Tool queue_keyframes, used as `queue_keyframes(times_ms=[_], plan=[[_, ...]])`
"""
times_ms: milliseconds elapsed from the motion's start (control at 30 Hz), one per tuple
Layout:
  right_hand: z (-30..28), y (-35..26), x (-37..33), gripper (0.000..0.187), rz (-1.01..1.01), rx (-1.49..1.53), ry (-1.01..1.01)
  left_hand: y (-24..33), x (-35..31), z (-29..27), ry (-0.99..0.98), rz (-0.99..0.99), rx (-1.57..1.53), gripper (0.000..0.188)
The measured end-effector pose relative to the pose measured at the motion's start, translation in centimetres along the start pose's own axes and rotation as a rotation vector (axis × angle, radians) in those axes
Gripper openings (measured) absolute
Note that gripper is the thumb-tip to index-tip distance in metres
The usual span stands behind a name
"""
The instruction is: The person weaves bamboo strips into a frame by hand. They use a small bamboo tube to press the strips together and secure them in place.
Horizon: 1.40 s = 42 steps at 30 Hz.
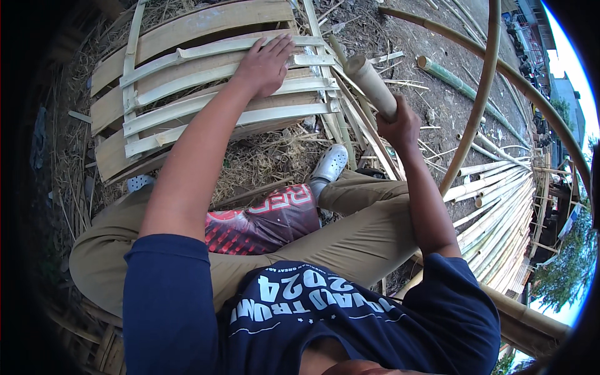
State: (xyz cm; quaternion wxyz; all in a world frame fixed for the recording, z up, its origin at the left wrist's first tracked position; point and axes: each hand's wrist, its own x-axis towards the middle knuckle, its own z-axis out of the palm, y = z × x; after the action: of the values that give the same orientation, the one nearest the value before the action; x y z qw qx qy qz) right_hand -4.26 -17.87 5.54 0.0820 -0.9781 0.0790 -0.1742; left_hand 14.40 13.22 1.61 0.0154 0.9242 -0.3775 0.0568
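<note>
My left hand (264,64) lies flat with its fingers stretched out, near the right end of pale bamboo slats (187,79). These slats run side by side across narrow crosspieces, forming a lattice over wider wooden boards (206,26). My right hand (400,127) is wrapped round the lower end of a short, thick bamboo tube (373,87). The tube tilts up and to the left, its cut end close to the lattice's right edge but apart from it. What is under my left palm is hidden.
Split bamboo strips (369,131) lie between the lattice and my right arm. A curved bamboo pole (478,106) rises at the right, near a green bamboo pole (465,87). Many poles (500,212) fan out on the far right. Dry straw (262,156) covers the ground before my legs.
</note>
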Motion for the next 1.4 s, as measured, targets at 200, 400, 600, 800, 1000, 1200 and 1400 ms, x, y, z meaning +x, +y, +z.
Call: queue_keyframes(times_ms=[200,400,600,800,1000,1200,1400], plan=[[1.5,0.0,0.7,0.036,0.248,-0.084,0.052,0.2,0.1,-0.1,-0.011,-0.024,-0.031,0.060],[-0.7,1.9,1.1,0.028,-0.283,-0.098,-0.062,0.3,0.2,0.1,0.003,0.000,-0.007,0.060],[-0.6,0.3,1.3,0.025,-0.114,0.037,0.132,-0.1,-0.2,0.5,0.010,-0.021,0.029,0.062],[1.5,0.6,1.3,0.033,0.114,-0.218,-0.082,0.3,0.1,0.2,0.005,-0.002,-0.007,0.061],[0.4,0.4,1.2,0.020,-0.200,-0.135,-0.044,0.3,0.1,0.3,0.014,0.003,0.007,0.061],[0.4,0.7,1.1,0.017,-0.148,-0.022,0.111,0.2,0.0,0.3,0.000,-0.013,0.009,0.060],[1.2,0.4,1.3,0.027,0.120,-0.145,0.012,0.2,0.0,0.5,0.005,-0.007,0.030,0.060]])
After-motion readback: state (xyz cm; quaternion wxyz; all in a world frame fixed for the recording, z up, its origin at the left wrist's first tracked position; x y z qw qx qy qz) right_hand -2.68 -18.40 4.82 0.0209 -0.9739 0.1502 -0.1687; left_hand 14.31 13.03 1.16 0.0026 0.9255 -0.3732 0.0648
